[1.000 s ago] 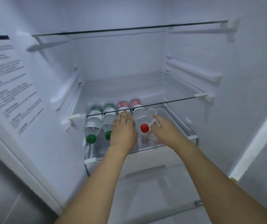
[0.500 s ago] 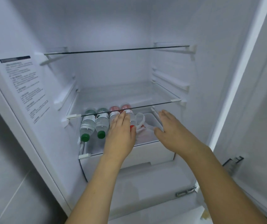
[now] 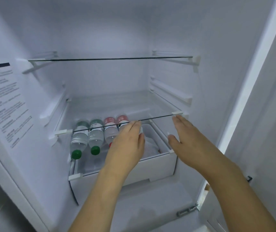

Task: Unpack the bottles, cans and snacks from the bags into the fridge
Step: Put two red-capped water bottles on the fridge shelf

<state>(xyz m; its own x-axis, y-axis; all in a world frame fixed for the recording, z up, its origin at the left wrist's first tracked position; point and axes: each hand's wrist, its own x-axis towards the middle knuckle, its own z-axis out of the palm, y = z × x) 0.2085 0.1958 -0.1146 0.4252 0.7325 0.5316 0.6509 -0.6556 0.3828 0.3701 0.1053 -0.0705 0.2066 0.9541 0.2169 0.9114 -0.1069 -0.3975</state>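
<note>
Several water bottles lie side by side in the fridge's white drawer (image 3: 159, 163): two with green caps (image 3: 78, 141) (image 3: 95, 138) on the left, then two with red labels (image 3: 110, 129) (image 3: 121, 119). My left hand (image 3: 127, 146) hovers flat over the red-label bottles, fingers together, and hides their caps. My right hand (image 3: 189, 139) is held out flat above the drawer's right end, fingers extended, holding nothing. Crumpled clear plastic (image 3: 150, 146) lies in the drawer between my hands.
A glass shelf (image 3: 160, 117) sits just above the drawer, its front edge at my fingertips. A second glass shelf (image 3: 110, 59) is higher up. A printed label sticker (image 3: 1, 101) covers the left wall. The door frame (image 3: 244, 97) stands at the right.
My right hand has let go of the red-capped bottle and drawn back to the right, open. The view has pulled away from the fridge. My left hand stays over the red-label bottles.
</note>
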